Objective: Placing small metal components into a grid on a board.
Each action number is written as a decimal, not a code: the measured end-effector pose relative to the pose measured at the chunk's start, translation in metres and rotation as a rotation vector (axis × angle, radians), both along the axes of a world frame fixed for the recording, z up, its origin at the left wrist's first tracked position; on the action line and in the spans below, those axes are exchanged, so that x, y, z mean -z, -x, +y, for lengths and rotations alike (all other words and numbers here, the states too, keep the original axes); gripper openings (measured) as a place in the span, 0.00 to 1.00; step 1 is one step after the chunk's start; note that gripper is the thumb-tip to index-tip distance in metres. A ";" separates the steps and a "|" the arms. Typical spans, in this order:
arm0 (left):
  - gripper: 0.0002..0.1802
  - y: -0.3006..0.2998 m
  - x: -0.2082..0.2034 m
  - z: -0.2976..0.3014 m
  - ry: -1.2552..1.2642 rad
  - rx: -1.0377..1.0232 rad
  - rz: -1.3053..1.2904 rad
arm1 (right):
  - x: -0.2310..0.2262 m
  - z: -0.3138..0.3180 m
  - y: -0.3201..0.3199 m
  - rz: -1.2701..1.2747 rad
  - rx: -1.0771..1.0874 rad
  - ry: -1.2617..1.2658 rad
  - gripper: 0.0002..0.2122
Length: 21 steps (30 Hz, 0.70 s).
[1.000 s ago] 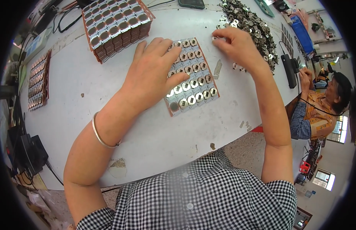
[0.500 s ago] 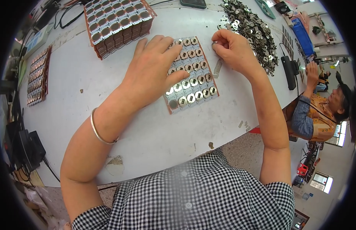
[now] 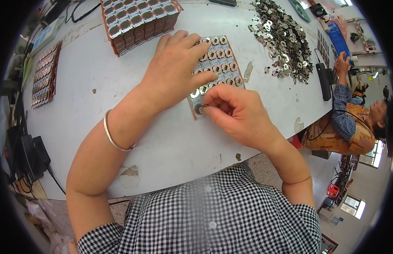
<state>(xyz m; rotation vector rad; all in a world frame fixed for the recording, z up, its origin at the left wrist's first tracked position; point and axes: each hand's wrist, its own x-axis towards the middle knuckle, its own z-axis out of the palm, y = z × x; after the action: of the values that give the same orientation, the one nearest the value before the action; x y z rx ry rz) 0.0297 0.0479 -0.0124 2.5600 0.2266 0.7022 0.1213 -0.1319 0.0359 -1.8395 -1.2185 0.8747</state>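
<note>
A circuit board panel point(image 3: 221, 67) lies on the table, its rows of round pads mostly covered by shiny metal clips with dark, square-looking openings. My left hand point(image 3: 173, 72) rests over the panel's left side, fingers spread and flat, hiding part of it. At the panel's near left corner, my right hand point(image 3: 243, 114) pinches a small metal clip point(image 3: 205, 106) between thumb and forefinger, beside a bare dark round pad point(image 3: 198, 109). The clip is mostly hidden by the fingertips.
A tall stack of panels point(image 3: 141, 27) stands at the back left. Another small stack point(image 3: 46, 74) lies far left. Loose metal clips form a heap point(image 3: 285, 42) at the back right, near a black power strip point(image 3: 324, 80). A co-worker point(image 3: 353, 122) sits at the right.
My right hand has moved left and nearer, from beside the panel's right edge to its near left corner. My left hand stays on the panel. The co-worker's arm has shifted.
</note>
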 end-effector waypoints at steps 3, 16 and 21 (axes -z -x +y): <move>0.30 0.000 0.002 0.001 -0.001 0.000 -0.003 | 0.004 0.001 0.004 -0.126 -0.014 -0.034 0.04; 0.26 -0.002 0.013 0.001 -0.041 -0.006 -0.108 | 0.008 -0.004 0.016 -0.427 -0.046 -0.137 0.10; 0.24 -0.002 0.009 0.001 -0.032 -0.002 -0.081 | 0.014 -0.007 0.017 -0.469 -0.020 -0.166 0.12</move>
<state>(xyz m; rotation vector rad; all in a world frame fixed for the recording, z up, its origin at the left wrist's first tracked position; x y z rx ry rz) 0.0312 0.0487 -0.0216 2.5555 0.1923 0.8146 0.1038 -0.1386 0.0220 -1.9573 -1.5421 0.3406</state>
